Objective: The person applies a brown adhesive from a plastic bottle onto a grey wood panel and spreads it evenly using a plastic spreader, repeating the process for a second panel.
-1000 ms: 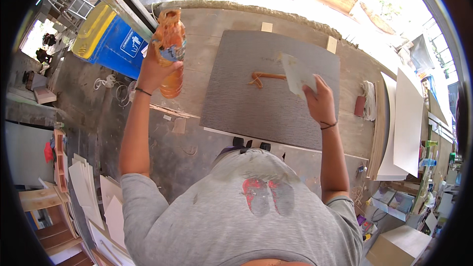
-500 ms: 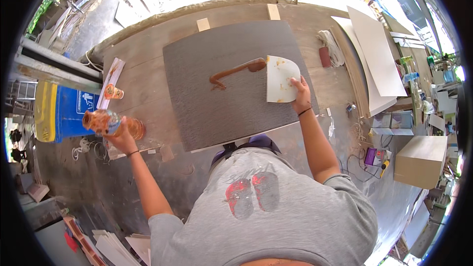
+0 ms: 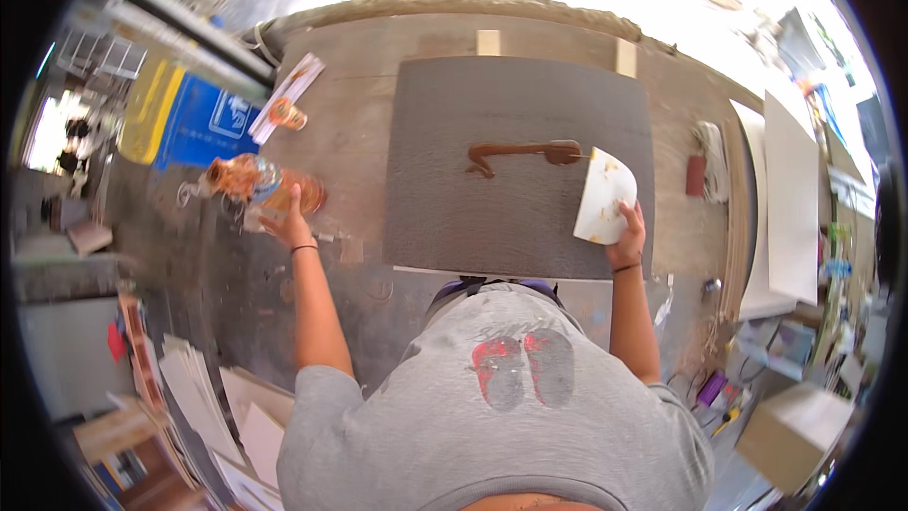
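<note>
On the dark grey panel (image 3: 515,166), a brown bead of glue (image 3: 515,149) lies just left of the white spreader card (image 3: 603,197), which the right hand (image 3: 628,238) grips by its lower edge. The card looks light, thin and flexible. The left hand (image 3: 288,222) clasps a glue-smeared bottle (image 3: 248,178), probably slippery, off the panel's left. Stacked white boards (image 3: 790,199) lie right.

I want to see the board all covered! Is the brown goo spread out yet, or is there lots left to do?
Done: a brown line of glue lies on the dark grey board. In hand: the right hand holds a white spreader card at the line's end, and the left hand rests on the orange bottle off to the side. Left: nearly all the board is bare.
</note>
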The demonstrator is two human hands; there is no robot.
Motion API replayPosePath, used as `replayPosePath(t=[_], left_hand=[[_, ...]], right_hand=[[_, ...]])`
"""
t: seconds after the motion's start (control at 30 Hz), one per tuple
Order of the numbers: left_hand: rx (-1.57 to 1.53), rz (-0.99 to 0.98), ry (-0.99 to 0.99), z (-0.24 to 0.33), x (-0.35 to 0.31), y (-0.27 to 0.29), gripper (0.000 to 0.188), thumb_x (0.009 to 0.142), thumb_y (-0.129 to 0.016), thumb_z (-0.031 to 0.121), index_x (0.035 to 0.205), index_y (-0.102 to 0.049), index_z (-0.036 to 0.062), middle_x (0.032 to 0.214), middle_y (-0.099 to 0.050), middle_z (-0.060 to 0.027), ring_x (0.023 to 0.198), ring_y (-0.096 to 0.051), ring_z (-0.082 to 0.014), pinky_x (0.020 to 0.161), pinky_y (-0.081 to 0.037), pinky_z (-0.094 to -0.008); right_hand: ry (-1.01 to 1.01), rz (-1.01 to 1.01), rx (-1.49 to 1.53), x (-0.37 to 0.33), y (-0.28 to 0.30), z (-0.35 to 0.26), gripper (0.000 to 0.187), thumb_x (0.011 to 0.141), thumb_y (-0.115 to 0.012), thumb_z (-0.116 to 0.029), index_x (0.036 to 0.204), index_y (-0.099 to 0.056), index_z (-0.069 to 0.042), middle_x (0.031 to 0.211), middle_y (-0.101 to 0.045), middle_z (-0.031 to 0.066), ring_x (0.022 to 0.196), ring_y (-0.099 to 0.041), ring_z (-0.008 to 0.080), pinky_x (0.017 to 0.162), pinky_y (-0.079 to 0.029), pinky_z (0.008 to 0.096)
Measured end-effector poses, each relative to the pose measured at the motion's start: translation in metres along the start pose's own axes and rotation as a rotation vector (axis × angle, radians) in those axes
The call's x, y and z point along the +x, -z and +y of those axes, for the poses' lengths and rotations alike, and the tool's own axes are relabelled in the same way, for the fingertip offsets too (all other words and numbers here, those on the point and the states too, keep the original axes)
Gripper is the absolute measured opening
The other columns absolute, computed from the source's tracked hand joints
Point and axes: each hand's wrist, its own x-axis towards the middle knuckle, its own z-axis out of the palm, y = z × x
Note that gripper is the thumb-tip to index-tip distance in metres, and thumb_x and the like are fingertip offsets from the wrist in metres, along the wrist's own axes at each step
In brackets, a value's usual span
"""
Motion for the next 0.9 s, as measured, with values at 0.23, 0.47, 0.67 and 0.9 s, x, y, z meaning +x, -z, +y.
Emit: replayPosePath(t=[0.23, 0.47, 0.67, 0.9], left_hand=[[0.263, -0.426, -0.065, 0.005, -0.133, -0.028, 0.086, 0.07, -0.073, 0.054, 0.126, -0.046, -0.005, 0.13, -0.045, -0.0227, 0.119, -0.044, -0.0328, 0.101, -0.035, -0.0401], [0.231, -0.561, -0.048, 0.024, -0.112, -0.109, 0.054, 0.071, -0.076, 0.044, 0.088, -0.063, -0.0051, 0.08, -0.064, -0.0124, 0.075, -0.06, -0.0215, 0.072, -0.048, -0.0324], [0.098, -0.574, 0.025, 0.017, -0.108, -0.108, 0.041, 0.074, -0.077, 0.035, 0.073, -0.059, -0.0019, 0.066, -0.058, -0.0048, 0.061, -0.048, -0.0134, 0.06, -0.043, -0.0295], [0.077, -0.499, 0.032, 0.012, -0.108, -0.114, 0.037, 0.08, -0.072, 0.033, 0.07, -0.059, 0.0, 0.064, -0.058, -0.0046, 0.059, -0.048, -0.0137, 0.059, -0.042, -0.0309]], right_hand=[[-0.031, -0.014, 0.024, -0.001, 0.001, -0.005, 0.044, 0.083, -0.053, -0.013, 0.125, -0.046, -0.002, 0.114, -0.058, 0.0101, 0.102, -0.06, 0.024, 0.089, -0.049, 0.0375], [-0.032, -0.033, 0.041, 0.005, 0.002, -0.012, 0.044, 0.082, -0.053, -0.013, 0.124, -0.046, -0.003, 0.113, -0.058, 0.0103, 0.102, -0.06, 0.0239, 0.089, -0.049, 0.0374], [-0.067, -0.024, 0.075, 0.0, 0.001, -0.01, 0.039, 0.082, -0.055, -0.01, 0.12, -0.049, -0.001, 0.111, -0.059, 0.0111, 0.099, -0.06, 0.0231, 0.087, -0.05, 0.0368], [-0.08, -0.04, 0.084, -0.001, -0.007, -0.017, 0.042, 0.082, -0.055, -0.011, 0.123, -0.046, -0.003, 0.112, -0.058, 0.01, 0.101, -0.059, 0.023, 0.089, -0.049, 0.0371]])
